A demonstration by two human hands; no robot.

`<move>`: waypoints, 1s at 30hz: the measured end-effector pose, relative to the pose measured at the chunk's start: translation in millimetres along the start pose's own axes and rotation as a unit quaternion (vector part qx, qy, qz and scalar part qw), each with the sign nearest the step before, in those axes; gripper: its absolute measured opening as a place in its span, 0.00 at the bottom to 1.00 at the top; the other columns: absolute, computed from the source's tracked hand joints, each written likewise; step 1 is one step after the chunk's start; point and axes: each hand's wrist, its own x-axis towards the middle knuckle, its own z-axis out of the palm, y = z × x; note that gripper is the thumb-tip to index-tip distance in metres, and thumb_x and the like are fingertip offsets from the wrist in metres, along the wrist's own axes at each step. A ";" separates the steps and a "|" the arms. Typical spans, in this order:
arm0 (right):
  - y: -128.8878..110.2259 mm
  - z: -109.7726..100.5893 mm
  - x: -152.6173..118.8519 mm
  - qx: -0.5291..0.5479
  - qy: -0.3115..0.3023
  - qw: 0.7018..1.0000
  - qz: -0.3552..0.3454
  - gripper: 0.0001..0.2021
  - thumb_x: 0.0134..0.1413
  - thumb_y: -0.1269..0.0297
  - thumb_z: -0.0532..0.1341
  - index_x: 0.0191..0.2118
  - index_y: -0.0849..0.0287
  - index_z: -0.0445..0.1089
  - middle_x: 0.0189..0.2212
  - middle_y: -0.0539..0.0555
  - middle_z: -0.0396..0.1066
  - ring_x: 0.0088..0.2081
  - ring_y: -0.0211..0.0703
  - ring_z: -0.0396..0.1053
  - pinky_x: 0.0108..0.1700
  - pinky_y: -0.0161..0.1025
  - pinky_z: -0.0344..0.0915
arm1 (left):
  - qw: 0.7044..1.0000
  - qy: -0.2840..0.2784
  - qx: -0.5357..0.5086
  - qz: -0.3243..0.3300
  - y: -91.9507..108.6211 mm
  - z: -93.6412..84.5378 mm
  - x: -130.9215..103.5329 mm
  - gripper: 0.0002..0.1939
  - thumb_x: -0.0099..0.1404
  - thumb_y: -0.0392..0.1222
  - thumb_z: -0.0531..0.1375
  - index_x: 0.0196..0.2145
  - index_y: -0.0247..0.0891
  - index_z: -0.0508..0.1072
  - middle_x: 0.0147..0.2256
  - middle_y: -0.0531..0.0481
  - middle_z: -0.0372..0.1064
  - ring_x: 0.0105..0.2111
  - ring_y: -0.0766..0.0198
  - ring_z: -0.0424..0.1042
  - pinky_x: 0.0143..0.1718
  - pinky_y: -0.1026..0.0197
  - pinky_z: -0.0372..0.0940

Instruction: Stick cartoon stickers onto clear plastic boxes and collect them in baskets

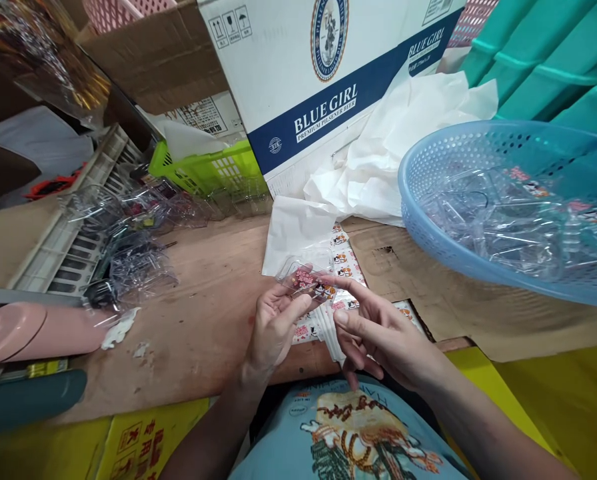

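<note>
While your left hand [274,328] pinches the clear plastic case [289,275] between thumb and fingers, its long axis runs roughly side to side, just beyond both palms. Your right hand [386,333] is nearer its right end, index fingertip at that edge, thumb spread apart, above the cat-print sticker sheets [343,258].

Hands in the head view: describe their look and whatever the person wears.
The left hand and right hand are ungloved, slim-fingered; no ring or watch shows. No sleeve covers the visible forearms. The shirt is blue, with a printed picture and lettering.
</note>
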 end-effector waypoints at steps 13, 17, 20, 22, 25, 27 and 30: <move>24.7 16.1 5.3 -0.355 0.152 0.911 -0.145 0.32 0.64 0.63 0.57 0.70 0.53 0.45 0.18 0.42 0.58 0.20 0.35 0.57 0.24 0.33 0.52 | 0.992 0.096 0.039 0.077 -8.2 15.1 0.8 0.07 0.62 0.44 0.66 0.36 0.40 0.82 0.44 0.47 0.79 0.46 0.53 0.78 0.47 0.50 0.75; 36.1 14.7 8.3 -0.442 0.157 0.867 -0.168 0.37 0.65 0.64 0.54 0.72 0.56 0.32 0.20 0.44 0.63 0.20 0.38 0.61 0.27 0.36 0.56 | 0.988 0.102 0.053 0.099 -7.5 19.3 -0.9 0.10 0.62 0.46 0.66 0.38 0.39 0.81 0.45 0.46 0.79 0.46 0.52 0.78 0.50 0.50 0.73; 40.2 9.7 8.5 -0.484 0.189 0.837 -0.172 0.40 0.66 0.62 0.53 0.72 0.61 0.26 0.21 0.47 0.66 0.20 0.41 0.63 0.28 0.38 0.59 | 0.989 0.095 0.047 0.106 -4.0 19.5 -1.4 0.08 0.62 0.45 0.65 0.36 0.39 0.81 0.43 0.47 0.80 0.44 0.54 0.78 0.49 0.51 0.73; 40.8 6.2 7.2 -0.506 0.224 0.816 -0.169 0.41 0.66 0.61 0.52 0.72 0.64 0.24 0.20 0.48 0.67 0.20 0.42 0.63 0.27 0.39 0.59 | 0.991 0.089 0.030 0.099 -0.5 18.2 -0.6 0.07 0.63 0.44 0.65 0.35 0.40 0.81 0.40 0.49 0.80 0.42 0.57 0.79 0.49 0.51 0.74; 41.1 3.7 4.8 -0.534 0.251 0.789 -0.175 0.40 0.67 0.61 0.52 0.72 0.66 0.23 0.19 0.49 0.68 0.19 0.43 0.63 0.26 0.39 0.59 | 0.994 0.084 0.000 0.069 3.5 15.0 1.8 0.05 0.63 0.42 0.65 0.32 0.39 0.81 0.39 0.50 0.80 0.39 0.61 0.79 0.49 0.53 0.74; 41.1 3.9 4.0 -0.543 0.250 0.779 -0.190 0.40 0.68 0.60 0.52 0.72 0.66 0.24 0.20 0.49 0.68 0.18 0.42 0.62 0.26 0.40 0.59 | 0.996 0.080 -0.020 0.043 4.2 13.1 3.2 0.05 0.62 0.41 0.66 0.31 0.38 0.80 0.39 0.51 0.80 0.38 0.62 0.79 0.49 0.54 0.73; 38.4 2.2 4.3 -0.515 0.256 0.786 -0.228 0.37 0.68 0.60 0.52 0.73 0.61 0.29 0.25 0.51 0.70 0.23 0.42 0.64 0.31 0.40 0.64 | 0.996 0.072 -0.049 0.018 3.8 11.0 3.1 0.04 0.62 0.40 0.66 0.32 0.38 0.80 0.39 0.51 0.80 0.38 0.64 0.79 0.48 0.56 0.74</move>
